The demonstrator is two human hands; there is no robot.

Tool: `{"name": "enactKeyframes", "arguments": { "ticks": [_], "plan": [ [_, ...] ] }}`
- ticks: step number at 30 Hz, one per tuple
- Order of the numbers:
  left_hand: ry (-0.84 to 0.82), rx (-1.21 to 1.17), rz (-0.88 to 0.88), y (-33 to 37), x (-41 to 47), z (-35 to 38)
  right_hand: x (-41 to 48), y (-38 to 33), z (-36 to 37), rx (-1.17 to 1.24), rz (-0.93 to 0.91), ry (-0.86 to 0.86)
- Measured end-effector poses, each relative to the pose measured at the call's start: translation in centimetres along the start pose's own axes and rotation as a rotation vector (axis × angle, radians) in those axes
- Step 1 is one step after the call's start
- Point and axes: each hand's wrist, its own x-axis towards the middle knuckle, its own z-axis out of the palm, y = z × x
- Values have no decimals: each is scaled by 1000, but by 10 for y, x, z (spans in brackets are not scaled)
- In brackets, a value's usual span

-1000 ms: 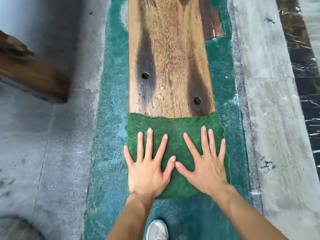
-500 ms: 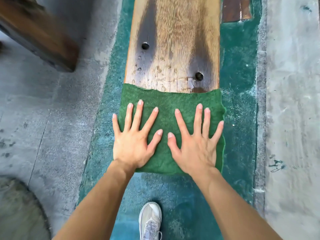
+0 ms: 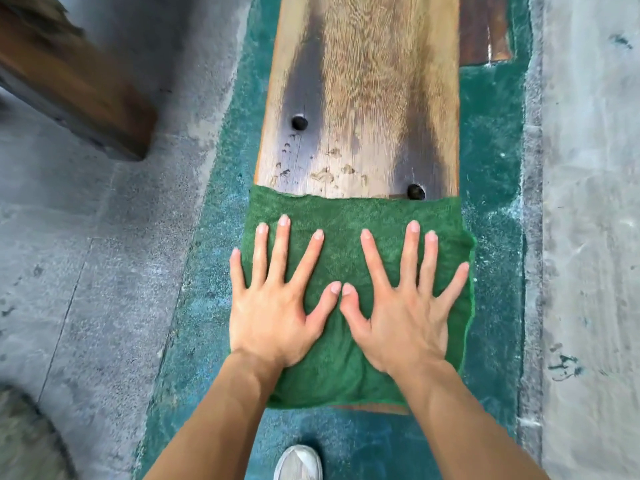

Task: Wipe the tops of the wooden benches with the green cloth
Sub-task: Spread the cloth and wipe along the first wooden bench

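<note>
A long wooden bench [image 3: 363, 98] with two dark round holes runs away from me down the middle of the head view. The green cloth [image 3: 346, 216] lies spread flat over its near end, and its far edge touches the right hole. My left hand [image 3: 273, 313] and my right hand [image 3: 398, 317] press flat on the cloth side by side, fingers spread and thumbs almost touching. Neither hand grips the cloth. A thin strip of the bench's near edge shows below the cloth.
A second dark wooden bench [image 3: 69, 81] juts in at the upper left over grey concrete. The bench I wipe stands on a green painted floor strip [image 3: 491, 168]. A brown board [image 3: 485, 29] lies at the upper right. My white shoe [image 3: 298, 462] is below.
Both hands have pushed the cloth away from me along the bench; its far edge now reaches the right hole. The near edge of the bench has come into sight.
</note>
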Motion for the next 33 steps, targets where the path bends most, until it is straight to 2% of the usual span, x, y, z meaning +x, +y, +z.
{"name": "enactKeyframes", "arguments": {
  "ticks": [7, 14, 24, 33],
  "plan": [
    [43, -7, -51, -5, 55, -4, 58, -13, -7, 0, 16, 63],
    [-35, -9, -62, 1, 71, -6, 74, -7, -7, -8, 14, 7],
    [24, -8, -58, -6, 131, -10, 131, -4, -18, -5, 47, 39],
    [-10, -32, -73, -10, 168, -18, 169, 2, -25, -27, 15, 29]
  ]
}}
